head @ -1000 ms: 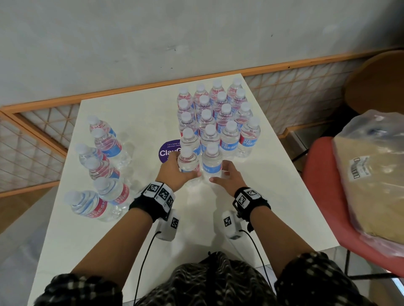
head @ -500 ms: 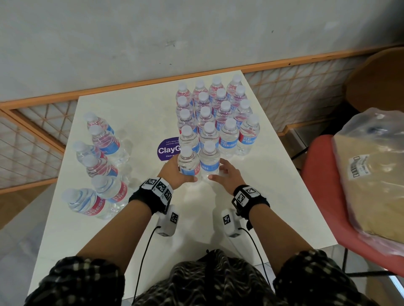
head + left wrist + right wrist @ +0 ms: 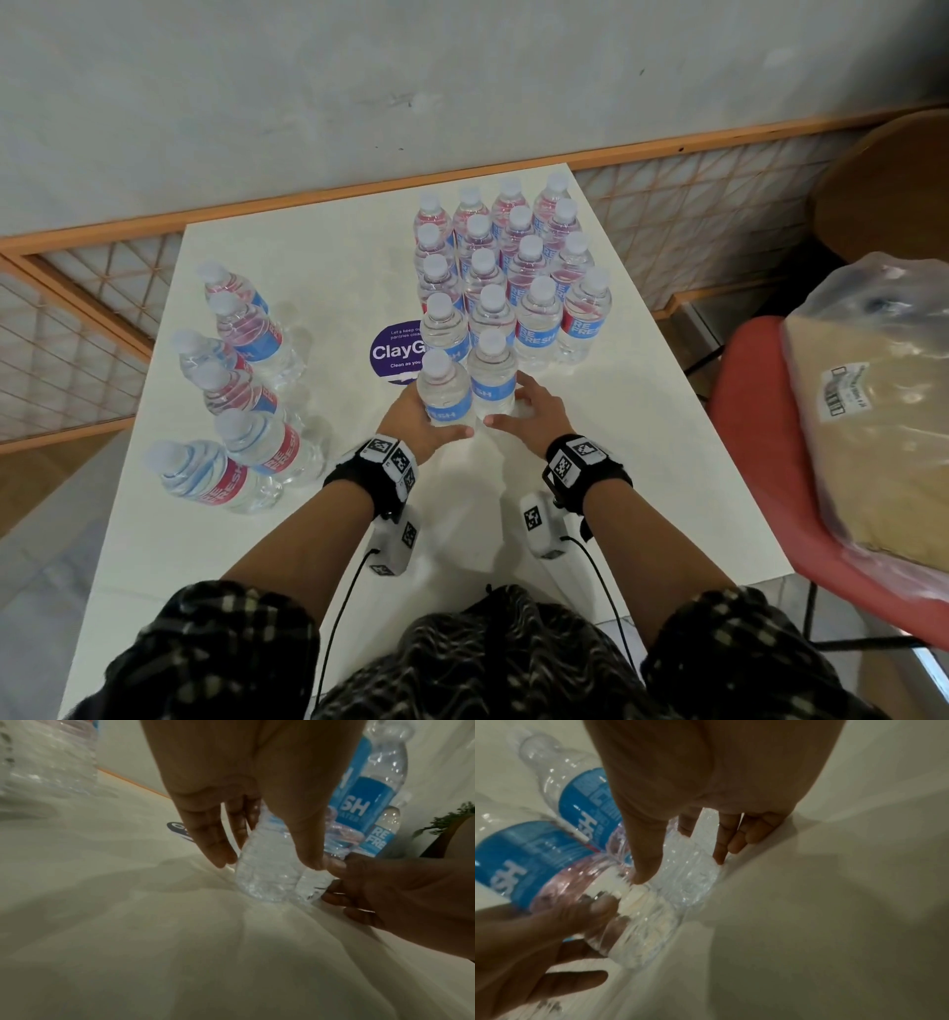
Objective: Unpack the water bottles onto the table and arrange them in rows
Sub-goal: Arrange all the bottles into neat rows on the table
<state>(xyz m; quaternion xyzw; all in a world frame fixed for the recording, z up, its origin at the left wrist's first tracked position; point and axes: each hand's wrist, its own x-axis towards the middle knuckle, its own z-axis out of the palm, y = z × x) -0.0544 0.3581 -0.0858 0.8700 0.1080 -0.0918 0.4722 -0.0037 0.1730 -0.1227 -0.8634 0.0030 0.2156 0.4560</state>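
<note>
Right now the left hand [image 3: 411, 419] is gripping the base of the left front bottle [image 3: 444, 393], fingers [image 3: 213, 841] and thumb curling round it, while the right hand [image 3: 534, 411] is cupping the foot of the right front bottle [image 3: 492, 377] with fingers [image 3: 731, 841] bent round its far side. Both bottles are standing upright on the tabletop [image 3: 642, 462], touching each other and sitting just near of the packed block [image 3: 513, 267] at far right. Pushing low on such tall, light bottles is risking a tip: if a base is catching on the sticker [image 3: 395, 352] under the left one, it could be toppling forward into the block and knocking neighbours over. Uneven pressure from the two hands could also be skewing the new row. Six loose bottles [image 3: 241, 380] are waiting at left.
</note>
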